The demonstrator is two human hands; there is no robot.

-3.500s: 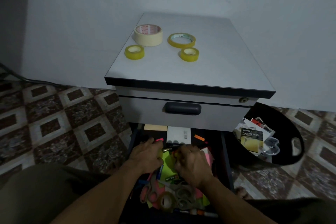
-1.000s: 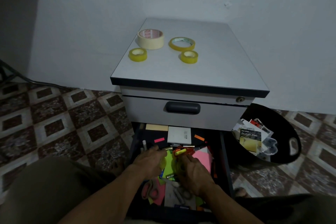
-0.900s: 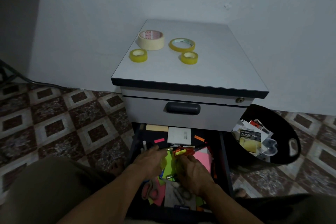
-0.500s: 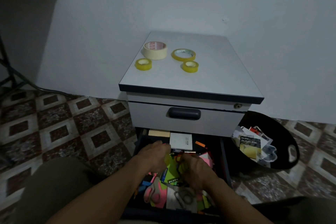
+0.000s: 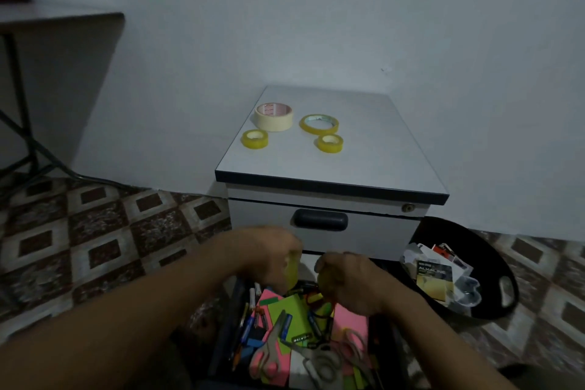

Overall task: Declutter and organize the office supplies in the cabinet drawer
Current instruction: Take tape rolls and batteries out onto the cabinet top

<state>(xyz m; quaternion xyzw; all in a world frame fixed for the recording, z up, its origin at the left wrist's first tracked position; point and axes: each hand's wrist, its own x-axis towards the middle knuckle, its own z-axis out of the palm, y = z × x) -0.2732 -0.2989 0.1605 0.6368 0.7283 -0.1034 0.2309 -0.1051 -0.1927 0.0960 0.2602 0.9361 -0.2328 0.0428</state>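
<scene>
Head view.
- Step in hand: sorting. Both hands hang over the open drawer at lower centre, in front of the closed upper drawer's handle.
- Left hand: fingers curled round a yellow piece. Right hand: fingers curled round a second yellow piece. Both are blurred; possibly small tape rolls, but it cannot be told.
- The drawer is cluttered: green sticky pad, pink pad, pink-handled scissors, grey-handled scissors, and pens along its left side.
- Judged next move: carry the pieces up to the cabinet top and set them beside the tapes grouped there, without knocking them.
- Those tapes, at upper centre: masking tape, flat yellow ring, two small yellow rolls, near but apart.
- Room: dim. Black bin at right, just beside the cabinet, holds a battery pack and scraps. Patterned floor tiles at left; table at upper left; plain wall behind.
</scene>
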